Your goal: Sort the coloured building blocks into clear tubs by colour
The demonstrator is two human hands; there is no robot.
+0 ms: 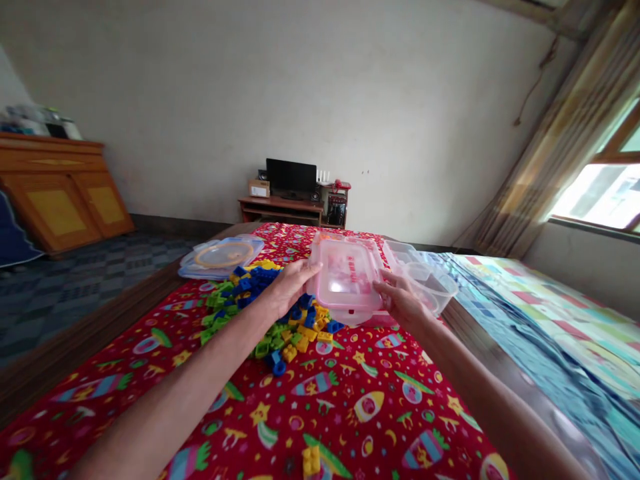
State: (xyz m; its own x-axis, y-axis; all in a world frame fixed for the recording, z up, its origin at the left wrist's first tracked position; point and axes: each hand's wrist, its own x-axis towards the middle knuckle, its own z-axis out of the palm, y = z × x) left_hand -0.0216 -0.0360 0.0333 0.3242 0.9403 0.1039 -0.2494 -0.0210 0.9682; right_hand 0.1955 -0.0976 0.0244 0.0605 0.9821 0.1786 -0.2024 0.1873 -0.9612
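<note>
Both of my hands hold a rectangular, translucent pink-rimmed plastic lid (pixel 349 275) with red print, one at each side. My left hand (pixel 294 288) grips its left edge, thumb on top. On the right edge, the fingers of my right hand (pixel 400 297) are closed. Under and behind the lid are clear plastic containers, partly hidden by it. A heap of blue, green and yellow toy building blocks (pixel 250 285) lies beneath and around my left hand. Close to my right hand stand clear plastic tubs (pixel 434 283).
Flat lids (pixel 223 256) lie stacked beyond the blocks at left. A single yellow block (pixel 311 460) sits near the front of the red patterned cloth (pixel 340 393). Farther off are a desk with a monitor (pixel 291 176), a wooden cabinet (pixel 65 193), and a colourful mat (pixel 540 293) at right.
</note>
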